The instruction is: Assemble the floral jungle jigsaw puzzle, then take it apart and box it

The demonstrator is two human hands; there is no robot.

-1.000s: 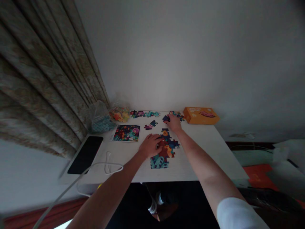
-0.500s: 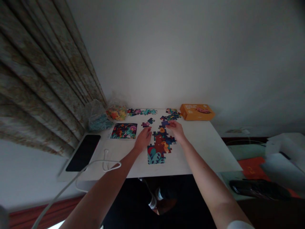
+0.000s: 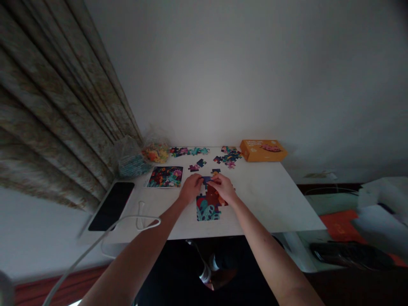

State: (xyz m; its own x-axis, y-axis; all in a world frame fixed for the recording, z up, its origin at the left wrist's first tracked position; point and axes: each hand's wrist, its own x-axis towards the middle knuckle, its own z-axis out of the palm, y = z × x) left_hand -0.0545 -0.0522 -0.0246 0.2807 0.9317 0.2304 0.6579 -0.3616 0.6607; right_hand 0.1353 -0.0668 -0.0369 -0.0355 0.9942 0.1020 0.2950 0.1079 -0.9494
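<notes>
A purple-blue jigsaw piece [image 3: 207,179] is pinched between my two hands at the upper left side of the joined puzzle section [image 3: 208,208]. My left hand [image 3: 191,187] grips the piece's left end, and my right hand [image 3: 223,187] has its fingers on the right end, covering part of the section. Whether the piece is locked into its neighbours I cannot tell. Just beyond my fingers a dark piece with yellow [image 3: 216,171] shows. Two loose pieces, one pink-purple [image 3: 194,168] and one dark blue [image 3: 201,162], lie behind my left hand.
A picture card [image 3: 165,177] and a black phone [image 3: 111,206] lie left, near a white cable [image 3: 148,225]. Bags of pieces [image 3: 156,152] stand by the curtain. Along the wall are a joined strip [image 3: 189,151], a piece cluster [image 3: 231,157] and an orange box [image 3: 264,151].
My right hand has brought the purple-blue piece left and nearer from behind the section. My left hand has moved slightly nearer and now grips it too.
</notes>
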